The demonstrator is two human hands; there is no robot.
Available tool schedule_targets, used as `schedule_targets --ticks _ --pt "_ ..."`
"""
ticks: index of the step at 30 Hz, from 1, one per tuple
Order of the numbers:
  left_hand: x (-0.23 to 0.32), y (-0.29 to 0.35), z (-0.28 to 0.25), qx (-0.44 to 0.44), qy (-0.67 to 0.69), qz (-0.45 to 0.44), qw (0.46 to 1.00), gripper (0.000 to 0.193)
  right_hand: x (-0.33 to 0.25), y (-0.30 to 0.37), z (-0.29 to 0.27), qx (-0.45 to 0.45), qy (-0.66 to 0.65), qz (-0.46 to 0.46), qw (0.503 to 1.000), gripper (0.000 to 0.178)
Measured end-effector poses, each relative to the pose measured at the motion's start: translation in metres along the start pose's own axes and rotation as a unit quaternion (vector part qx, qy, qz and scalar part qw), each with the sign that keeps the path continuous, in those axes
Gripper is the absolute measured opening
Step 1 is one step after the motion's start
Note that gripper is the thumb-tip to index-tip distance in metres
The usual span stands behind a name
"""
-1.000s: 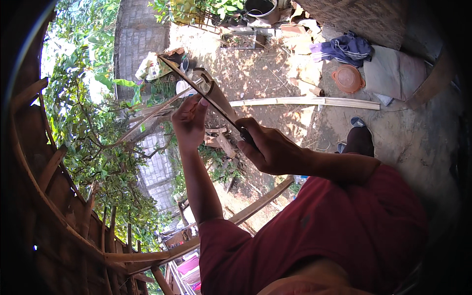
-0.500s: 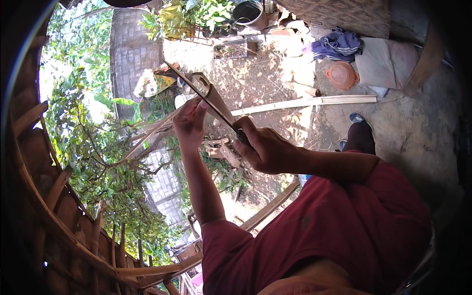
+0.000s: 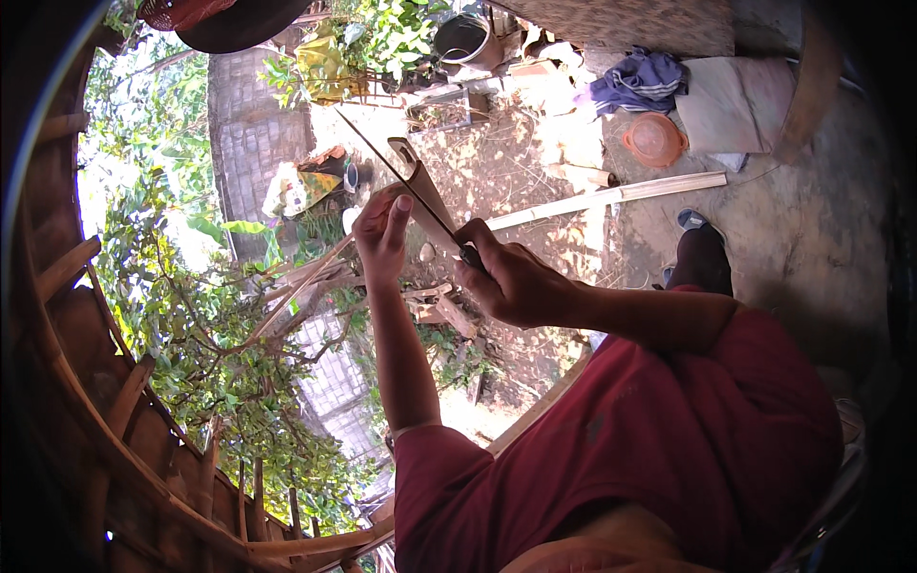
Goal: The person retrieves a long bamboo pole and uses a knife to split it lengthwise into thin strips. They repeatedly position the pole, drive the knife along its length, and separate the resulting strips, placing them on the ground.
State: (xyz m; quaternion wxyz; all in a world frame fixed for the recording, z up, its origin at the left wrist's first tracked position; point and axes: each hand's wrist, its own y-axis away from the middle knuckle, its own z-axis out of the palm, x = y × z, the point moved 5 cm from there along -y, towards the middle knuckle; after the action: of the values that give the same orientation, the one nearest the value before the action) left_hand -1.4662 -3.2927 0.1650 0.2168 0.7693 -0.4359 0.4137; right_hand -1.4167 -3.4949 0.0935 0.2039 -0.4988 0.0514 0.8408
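Note:
My right hand [image 3: 525,282] is closed around the dark handle [image 3: 473,256] of a long, thin blade [image 3: 368,141]. The blade appears nearly edge-on and slants up to the left. Along its right side runs a flat tan piece [image 3: 432,202] with a hooked or looped far end; whether it joins the blade I cannot tell. My left hand [image 3: 382,234] is at the blade's middle, its thumb raised against the blade and its fingers curled at the far side. What those fingers grip is hidden.
A pale split pole [image 3: 611,196] lies across the ground. Farther right are an orange basin [image 3: 654,139], a purple cloth [image 3: 638,81] and a pale sack [image 3: 735,103]. A dark bucket [image 3: 468,43] stands at the top. Leafy branches [image 3: 229,334] and a wooden roof frame [image 3: 124,411] occupy the left.
Both hands and the blade have shifted slightly right in the picture, still in much the same pose. The view has tilted a little, showing more of dark round things at the top left.

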Motion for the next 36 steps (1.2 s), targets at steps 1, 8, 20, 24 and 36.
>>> schedule_targets --ticks 1,8,20,24,36 --pt "-0.004 -0.002 0.003 0.002 0.000 0.001 1.000 0.022 0.002 0.001 -0.001 0.008 -0.008 -0.001 1.000 0.027" --pt "-0.018 -0.020 0.034 -0.046 -0.052 -0.009 0.998 0.020 0.026 0.006 -0.021 0.035 0.000 0.039 0.999 0.023" --pt "-0.058 -0.031 0.083 -0.134 -0.058 -0.030 0.989 0.019 0.063 0.022 -0.044 0.140 -0.012 0.031 0.990 0.018" --pt "-0.076 -0.031 0.092 -0.148 -0.078 -0.043 0.985 0.024 0.063 0.030 -0.050 0.133 -0.032 0.080 0.987 0.017" --pt "-0.073 -0.048 0.103 -0.125 -0.020 -0.001 0.992 0.046 0.070 0.045 -0.057 0.170 0.000 0.058 0.984 0.025"
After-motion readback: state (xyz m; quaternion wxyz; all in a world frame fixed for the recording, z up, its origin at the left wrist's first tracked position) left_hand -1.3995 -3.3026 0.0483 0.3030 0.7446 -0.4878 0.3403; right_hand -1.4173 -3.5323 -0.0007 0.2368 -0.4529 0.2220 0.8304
